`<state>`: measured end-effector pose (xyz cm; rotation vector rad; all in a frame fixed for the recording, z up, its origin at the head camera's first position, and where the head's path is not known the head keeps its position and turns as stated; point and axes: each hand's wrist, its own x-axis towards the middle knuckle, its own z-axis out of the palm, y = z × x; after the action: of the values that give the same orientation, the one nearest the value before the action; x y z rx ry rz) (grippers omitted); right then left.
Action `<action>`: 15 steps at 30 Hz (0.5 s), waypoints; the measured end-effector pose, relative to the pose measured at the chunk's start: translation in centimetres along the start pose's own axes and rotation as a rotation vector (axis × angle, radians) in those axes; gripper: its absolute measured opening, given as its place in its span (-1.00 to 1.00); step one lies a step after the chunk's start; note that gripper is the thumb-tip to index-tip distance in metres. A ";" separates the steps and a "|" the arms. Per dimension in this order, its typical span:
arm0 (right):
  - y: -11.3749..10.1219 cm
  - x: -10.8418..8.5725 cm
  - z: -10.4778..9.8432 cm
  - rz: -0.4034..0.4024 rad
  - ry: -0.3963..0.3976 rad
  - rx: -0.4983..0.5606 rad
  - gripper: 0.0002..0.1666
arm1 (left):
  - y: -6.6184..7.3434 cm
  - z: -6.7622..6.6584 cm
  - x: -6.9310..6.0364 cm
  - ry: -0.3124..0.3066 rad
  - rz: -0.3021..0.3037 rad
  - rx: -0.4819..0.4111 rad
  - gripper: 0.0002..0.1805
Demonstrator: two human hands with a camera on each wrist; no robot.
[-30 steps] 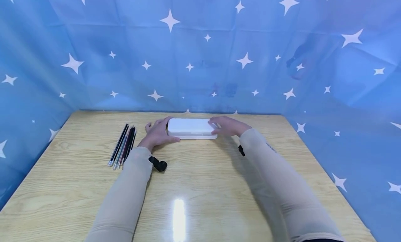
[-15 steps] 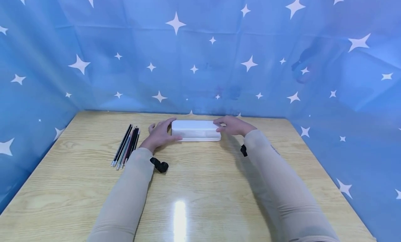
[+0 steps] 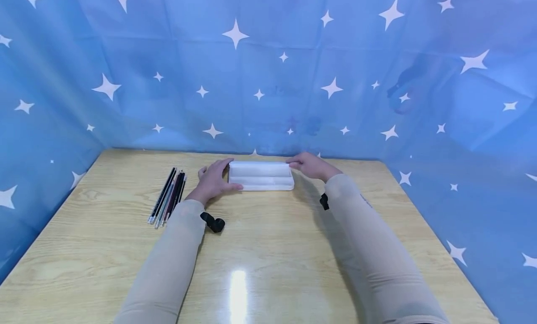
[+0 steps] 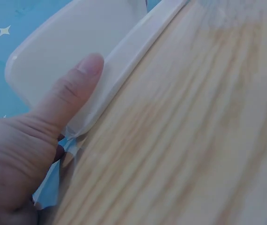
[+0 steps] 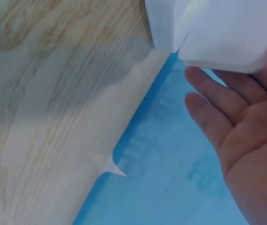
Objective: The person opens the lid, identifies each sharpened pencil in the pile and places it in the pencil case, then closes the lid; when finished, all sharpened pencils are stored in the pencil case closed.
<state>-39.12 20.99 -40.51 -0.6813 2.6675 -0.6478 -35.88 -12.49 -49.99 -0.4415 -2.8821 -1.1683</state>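
A long white pencil case (image 3: 261,186) lies near the table's back edge in the head view, its hinged lid (image 3: 260,167) swung up. My left hand (image 3: 212,180) grips the case's left end. In the left wrist view the thumb (image 4: 75,86) crosses the front at the junction of lid and base (image 4: 131,54). At the right end, my right hand (image 3: 312,166) holds the raised lid. Seen from the right wrist, the thumb is at the lid's edge and the fingers (image 5: 215,93) are bent beneath it. The case's inside is hard to make out.
Several pencils (image 3: 168,198) lie in a loose bundle on the wooden table (image 3: 268,249), left of my left hand. A blue star-patterned curtain (image 3: 268,72) hangs behind the table and along both sides.
The case was shut one second ago. Its lid has tilted up and back, with my right hand moving slightly backward at its edge. My left hand has stayed on the left end.
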 end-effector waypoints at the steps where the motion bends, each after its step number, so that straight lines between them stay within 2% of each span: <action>1: 0.1 0.1 0.1 0.012 0.028 0.012 -0.53 | -0.1 0.1 0.0 0.008 -0.002 -0.015 0.24; 6: 0.9 0.6 0.6 0.061 0.117 0.102 -0.41 | -0.3 0.4 -0.3 0.022 -0.016 -0.089 0.30; 15: 1.3 2.8 0.4 0.142 0.247 0.315 -0.28 | -0.3 0.4 0.3 0.053 -0.006 -0.074 0.37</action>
<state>-41.79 20.47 -42.04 -0.3407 2.7068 -1.1436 -36.16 -12.36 -50.41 -0.3964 -2.8053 -1.2707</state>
